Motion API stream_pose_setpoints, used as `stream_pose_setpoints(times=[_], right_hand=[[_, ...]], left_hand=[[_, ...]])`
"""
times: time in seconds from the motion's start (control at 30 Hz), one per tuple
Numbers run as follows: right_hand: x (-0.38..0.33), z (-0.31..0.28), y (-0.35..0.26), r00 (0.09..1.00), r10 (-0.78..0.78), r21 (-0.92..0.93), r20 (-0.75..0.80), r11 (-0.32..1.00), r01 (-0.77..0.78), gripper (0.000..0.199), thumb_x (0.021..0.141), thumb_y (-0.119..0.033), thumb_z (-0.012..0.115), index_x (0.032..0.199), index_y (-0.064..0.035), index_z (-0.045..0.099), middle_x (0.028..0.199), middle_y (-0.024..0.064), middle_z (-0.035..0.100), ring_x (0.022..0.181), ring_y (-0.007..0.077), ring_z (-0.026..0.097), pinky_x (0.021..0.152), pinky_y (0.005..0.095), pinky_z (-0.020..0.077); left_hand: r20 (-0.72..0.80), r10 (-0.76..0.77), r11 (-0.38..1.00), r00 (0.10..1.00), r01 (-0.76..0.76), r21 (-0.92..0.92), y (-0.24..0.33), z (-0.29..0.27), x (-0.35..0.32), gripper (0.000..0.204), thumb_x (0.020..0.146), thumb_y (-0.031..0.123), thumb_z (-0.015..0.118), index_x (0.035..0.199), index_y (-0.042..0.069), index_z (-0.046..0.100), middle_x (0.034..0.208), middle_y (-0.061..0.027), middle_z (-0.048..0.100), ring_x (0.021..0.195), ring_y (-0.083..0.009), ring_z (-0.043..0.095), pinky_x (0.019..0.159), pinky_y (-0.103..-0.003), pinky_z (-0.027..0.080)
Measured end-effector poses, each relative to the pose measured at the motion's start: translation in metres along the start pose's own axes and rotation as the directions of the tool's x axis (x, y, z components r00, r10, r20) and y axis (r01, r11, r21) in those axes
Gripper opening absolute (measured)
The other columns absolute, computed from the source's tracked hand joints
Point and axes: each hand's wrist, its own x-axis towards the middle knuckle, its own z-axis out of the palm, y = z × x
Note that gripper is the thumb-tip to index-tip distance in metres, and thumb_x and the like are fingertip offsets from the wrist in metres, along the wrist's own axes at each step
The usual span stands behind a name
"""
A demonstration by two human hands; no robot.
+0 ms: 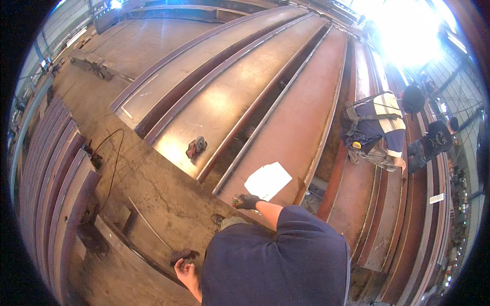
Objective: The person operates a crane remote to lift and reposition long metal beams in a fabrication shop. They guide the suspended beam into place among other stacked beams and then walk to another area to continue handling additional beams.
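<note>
**Position of the Hands Relative to the Steel Beam and the White Sheet**

The right hand (247,201), in a dark glove, rests at the near end of the long rust-brown steel beam (293,112). Its fingers close around a small object with a greenish tip; the object's kind cannot be told. The white rectangular paper sheet (268,181) lies flat on the beam, just beyond and slightly right of that hand, near but not touching it.

The beam's long axis runs away from the person, up and to the right in the view.

The bare left hand (185,269) is low on the person's left, well apart from the sheet, curled about a small dark object (182,255) beside a steel edge. The right hand is plainly nearer the sheet.

A red-and-grey angle grinder (196,147) lies on the adjacent beam. Another person (380,130) crouches farther right.
</note>
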Motion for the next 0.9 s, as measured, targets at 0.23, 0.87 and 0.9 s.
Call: stream_pose_setpoints(times=[0.23, 0.87, 0.9], right_hand=[[0.128, -0.024, -0.084, 0.978, -0.13, 0.136, 0.161, 0.985, 0.108, 0.078, 0.077, -0.067, 0.054, 0.135, -0.0169, 0.041, 0.12, 0.0155, 0.059, 0.11, 0.0346, 0.056, 0.091, 0.0431, 0.0436], [0.219, 0.017, -0.22, 0.963, 0.204, 0.17, 0.176, 0.957, -0.234, 0.066, 0.072, -0.067, 0.062, 0.112, -0.0139, 0.063, 0.104, 0.0159, 0.066, 0.098, 0.032, 0.062, 0.082, 0.0421, 0.0471], [0.227, 0.068, -0.162, 0.856, 0.458, 0.062, 0.241, 0.873, -0.485, 0.069, 0.072, -0.067, 0.062, 0.117, -0.0133, 0.06, 0.11, 0.017, 0.064, 0.102, 0.034, 0.061, 0.086, 0.0425, 0.0459]], left_hand=[[0.064, -0.064, 0.991, 0.996, 0.055, 0.122, 0.027, -0.01, 0.086, 0.05, 0.068, -0.012, 0.061, 0.115, 0.001, 0.05, 0.111, -0.0066, 0.05, 0.075, -0.011, 0.049, 0.072, -0.024, 0.045], [0.112, -0.131, 0.98, 0.985, 0.112, 0.162, 0.146, -0.114, 0.36, 0.04, 0.078, 0.001, 0.066, 0.114, -0.001, 0.05, 0.109, -0.0106, 0.056, 0.09, -0.0163, 0.058, 0.076, -0.03, 0.05], [0.127, -0.176, 0.977, 0.976, 0.157, 0.145, 0.165, -0.12, 0.372, 0.039, 0.078, 0.002, 0.067, 0.114, -0.001, 0.051, 0.104, -0.0097, 0.058, 0.086, -0.0154, 0.058, 0.073, -0.028, 0.05]])
